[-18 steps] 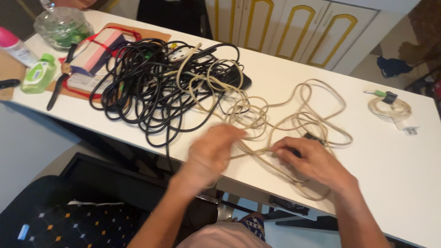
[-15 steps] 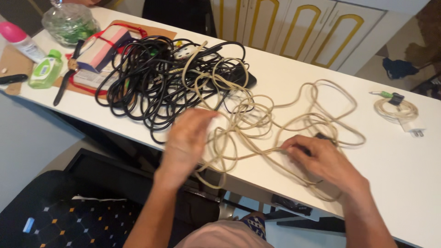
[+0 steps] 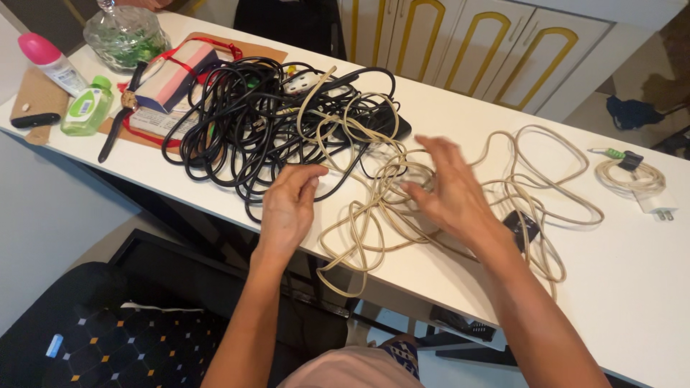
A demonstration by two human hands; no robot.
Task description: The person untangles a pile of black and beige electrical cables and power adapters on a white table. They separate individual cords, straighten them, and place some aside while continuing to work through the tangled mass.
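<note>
Hovering, fingers spread and blurred, the right hand (image 3: 447, 192) was over the tangled beige flat cable (image 3: 402, 194) mid-table | left hand (image 3: 287, 203) curled loosely on its near-left loops, grip unclear | black cable heap (image 3: 244, 122) far left.

Beige cord (image 3: 402, 194) tangled in loose loops; sprawled across white table (image 3: 632, 259).

two hands are seen, the left hand (image 3: 289, 203) and the right hand (image 3: 447, 191). one big pile of black cables (image 3: 244, 122) is counted, and one loose beige cable (image 3: 402, 194). one small coiled cable (image 3: 627, 174), one green bottle (image 3: 88, 108), one pink-capped bottle (image 3: 49, 62), one glass jar (image 3: 123, 32) and one wristwatch (image 3: 126, 104) are counted.
</note>
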